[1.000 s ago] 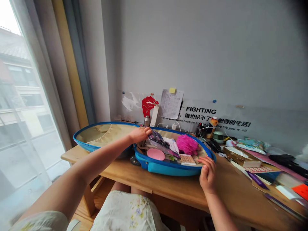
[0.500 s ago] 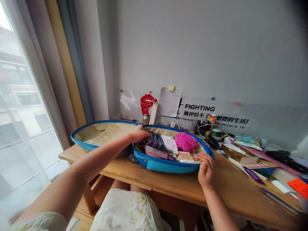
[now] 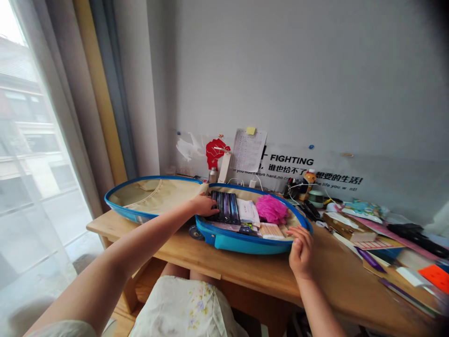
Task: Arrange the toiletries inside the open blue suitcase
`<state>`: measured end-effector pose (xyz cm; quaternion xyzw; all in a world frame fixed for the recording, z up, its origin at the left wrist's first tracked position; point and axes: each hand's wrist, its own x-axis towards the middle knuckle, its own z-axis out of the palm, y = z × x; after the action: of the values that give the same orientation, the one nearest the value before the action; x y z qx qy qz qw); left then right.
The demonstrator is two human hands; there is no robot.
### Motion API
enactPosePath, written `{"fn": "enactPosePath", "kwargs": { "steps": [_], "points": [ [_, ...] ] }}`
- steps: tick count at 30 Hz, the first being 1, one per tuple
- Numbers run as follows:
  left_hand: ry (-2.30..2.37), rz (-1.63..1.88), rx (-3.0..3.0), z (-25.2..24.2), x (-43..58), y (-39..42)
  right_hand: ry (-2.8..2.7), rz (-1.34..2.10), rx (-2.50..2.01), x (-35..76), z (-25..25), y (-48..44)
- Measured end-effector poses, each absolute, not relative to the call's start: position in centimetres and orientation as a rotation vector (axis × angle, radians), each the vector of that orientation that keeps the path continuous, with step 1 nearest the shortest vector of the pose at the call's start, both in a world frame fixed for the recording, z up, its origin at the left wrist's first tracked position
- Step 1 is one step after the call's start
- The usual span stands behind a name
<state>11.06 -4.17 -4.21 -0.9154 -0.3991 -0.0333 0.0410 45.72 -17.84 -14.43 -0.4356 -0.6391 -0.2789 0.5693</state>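
Observation:
A blue oval suitcase [image 3: 245, 244] lies open, its beige-lined right half holding several things. At the left end of this half, my left hand [image 3: 205, 205] touches the edge of a clear pack of dark slim sticks [image 3: 227, 207], fingers stretched over it; the fingertips are partly hidden. Beside the pack are a white packet [image 3: 248, 211], a bright pink mesh bath puff [image 3: 271, 209] and a pack of cotton swabs [image 3: 271, 230]. My right hand [image 3: 300, 250] rests at the right front rim, fingers loosely bent and apart, holding nothing visible.
The suitcase's other half [image 3: 164, 194] lies to the left, a wheel [image 3: 195, 232] beneath the join. Clutter covers the wooden desk [image 3: 336, 281] on the right: a purple strip [image 3: 370, 259], an orange item [image 3: 435, 277], a bottle [image 3: 308, 180]. Curtains [image 3: 101, 93] hang at the left.
The pack of dark sticks has gone from tilted to lying flat in the suitcase. My left hand has moved slightly down with it; my right hand has stayed at the rim.

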Motion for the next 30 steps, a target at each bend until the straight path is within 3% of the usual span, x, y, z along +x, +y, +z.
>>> {"fn": "enactPosePath", "kwargs": {
  "steps": [6, 11, 15, 22, 30],
  "points": [
    [-1.333, -0.097, -2.865, -3.4, 10.9, -5.0, -1.512, -0.667, -1.011, 45.8, -14.3, -17.8],
    [-1.545, -0.573, -2.735, -3.2, 7.8, -7.5, -1.520, -0.681, -1.012, 45.8, -14.2, -17.9],
    [-1.604, -0.804, -2.440, -5.8, 2.0, -10.3, -1.531, -0.698, -1.064, 45.8, -14.0, -18.2],
    [-1.638, -0.846, -2.241, -11.1, -7.8, -12.8, -1.535, -0.919, -1.263, 47.0, -14.0, -19.1],
    [-1.532, -0.964, -2.315, -11.2, -7.5, -12.2, -1.663, -0.911, -1.280, 48.8, -13.2, -19.7]
  ]
}}
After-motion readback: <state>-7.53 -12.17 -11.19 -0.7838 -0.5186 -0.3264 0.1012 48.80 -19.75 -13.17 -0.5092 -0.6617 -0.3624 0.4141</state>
